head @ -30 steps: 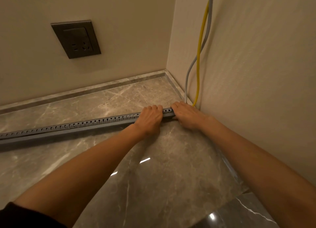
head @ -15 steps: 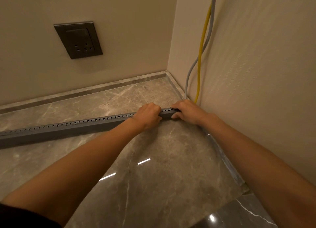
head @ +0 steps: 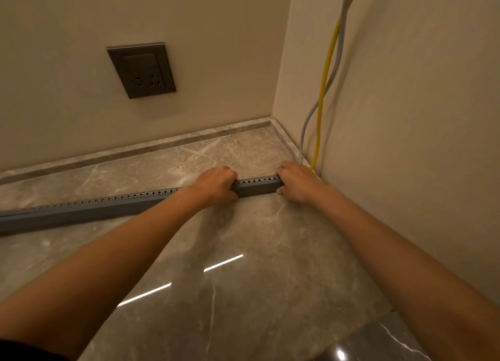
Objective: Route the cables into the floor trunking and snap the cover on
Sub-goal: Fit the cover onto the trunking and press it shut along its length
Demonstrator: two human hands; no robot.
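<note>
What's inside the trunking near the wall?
Inside is hidden: the trunking shows only its near wall and slotted top. The yellow cable and grey cable run down behind the right hand, so whether they enter can't be told.

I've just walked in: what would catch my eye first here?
Two bare hands, the left hand and the right hand, grip a long grey perforated trunking lying on the marble floor, at its end by the right wall. Behind them a yellow cable and a grey cable hang down that wall. A dark socket sits on the back wall.
</note>
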